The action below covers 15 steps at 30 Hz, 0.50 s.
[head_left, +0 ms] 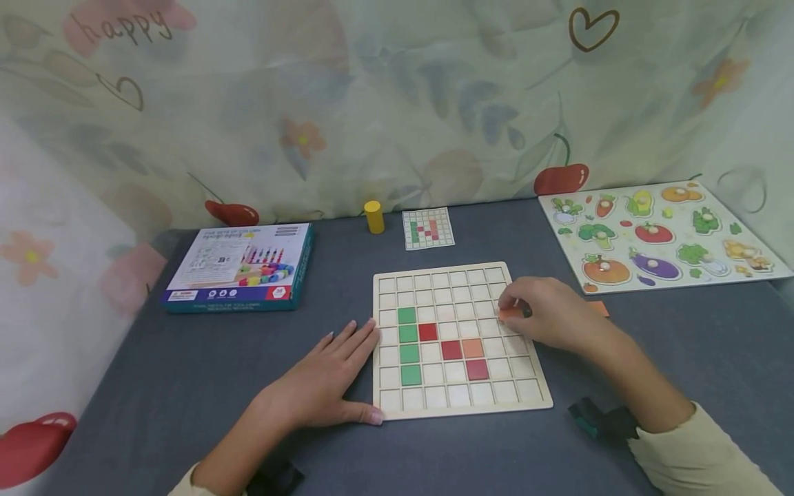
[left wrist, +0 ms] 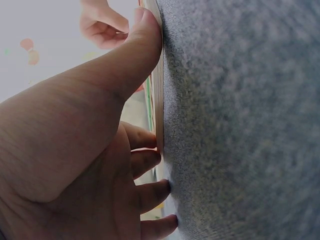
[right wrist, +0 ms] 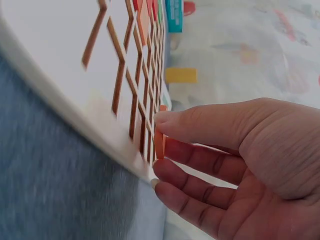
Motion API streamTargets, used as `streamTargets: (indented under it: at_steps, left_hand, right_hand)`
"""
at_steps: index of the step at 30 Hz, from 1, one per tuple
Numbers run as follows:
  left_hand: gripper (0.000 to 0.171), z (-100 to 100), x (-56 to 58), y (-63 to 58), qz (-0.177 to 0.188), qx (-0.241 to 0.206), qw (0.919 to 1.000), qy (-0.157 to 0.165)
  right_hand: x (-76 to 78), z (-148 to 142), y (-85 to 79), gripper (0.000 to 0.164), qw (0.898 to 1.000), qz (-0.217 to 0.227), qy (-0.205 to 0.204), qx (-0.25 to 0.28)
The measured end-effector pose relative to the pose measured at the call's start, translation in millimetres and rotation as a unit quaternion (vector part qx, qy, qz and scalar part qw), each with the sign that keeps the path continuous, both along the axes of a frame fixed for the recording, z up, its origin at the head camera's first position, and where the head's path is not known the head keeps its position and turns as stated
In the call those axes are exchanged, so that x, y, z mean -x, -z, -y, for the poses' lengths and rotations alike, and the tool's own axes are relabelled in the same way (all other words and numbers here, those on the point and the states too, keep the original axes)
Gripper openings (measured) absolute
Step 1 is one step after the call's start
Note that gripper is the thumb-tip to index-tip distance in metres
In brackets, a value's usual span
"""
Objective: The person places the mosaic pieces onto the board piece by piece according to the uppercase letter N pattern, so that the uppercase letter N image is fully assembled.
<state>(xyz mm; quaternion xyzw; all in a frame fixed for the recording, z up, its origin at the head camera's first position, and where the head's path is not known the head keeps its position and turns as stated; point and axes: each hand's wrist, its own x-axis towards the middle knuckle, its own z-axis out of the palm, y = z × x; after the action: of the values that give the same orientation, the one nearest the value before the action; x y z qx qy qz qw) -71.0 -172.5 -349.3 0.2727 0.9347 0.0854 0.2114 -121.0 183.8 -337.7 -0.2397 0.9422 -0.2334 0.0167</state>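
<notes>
A wooden grid board (head_left: 462, 410) lies on the dark cloth, with green tiles (head_left: 409, 353) in a column, red tiles (head_left: 451, 350) running diagonally and one orange tile (head_left: 472, 348) set in its squares. My left hand (head_left: 325, 386) rests flat with spread fingers, its thumb and fingertips against the board's left edge. At the right side of the board my right hand (head_left: 548, 313) pinches an orange square tile (right wrist: 160, 142) between thumb and fingers. That tile is held on edge close over the grid in the right wrist view.
Behind the board are a small pattern card (head_left: 429, 229) and a yellow cylinder (head_left: 374, 218). A boxed toy set (head_left: 238, 269) lies at left, a vegetable puzzle board (head_left: 664, 238) at right. Another orange tile (head_left: 599, 308) shows beyond my right wrist.
</notes>
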Motion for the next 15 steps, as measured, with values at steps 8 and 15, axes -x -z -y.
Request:
streamTargets:
  at_steps: [8, 15]
  left_hand:
    - [0.118, 0, 0.1, 0.4, -0.003, 0.0, 1.0, -0.001]
    - [0.116, 1, -0.6, 1.2, -0.012, -0.01, 0.9999, 0.008]
  right_hand:
    - [-0.8, 22, -2.2, 0.012, 1.0, 0.015, -0.018, -0.004]
    - [-1.3, 36, -0.1, 0.012, 0.999, 0.015, -0.046, -0.002]
